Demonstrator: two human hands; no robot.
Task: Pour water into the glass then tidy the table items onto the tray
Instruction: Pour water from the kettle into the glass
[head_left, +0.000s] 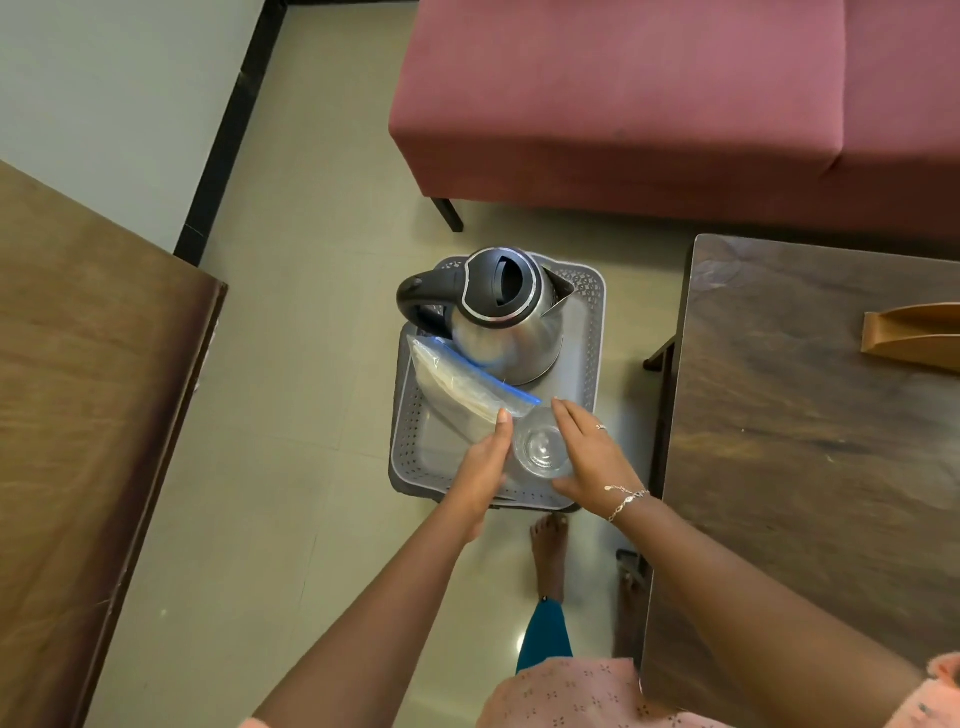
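A grey perforated tray (589, 332) rests on a small stool over the floor. On its far half stands a steel kettle (511, 332) with a black lid and handle. A clear zip bag with a blue seal (457, 387) lies across the tray's left side. A clear glass (543, 449) stands upright at the near right of the tray. My left hand (485, 465) and my right hand (589, 452) flank the glass with straight fingers, one on each side; whether they touch it I cannot tell.
A dark wooden table (810, 415) with an orange-brown holder (909, 335) stands to the right. Another wooden tabletop (88, 395) is on the left. A maroon sofa (649, 104) lies beyond the tray. My bare feet are on the tiled floor below the tray.
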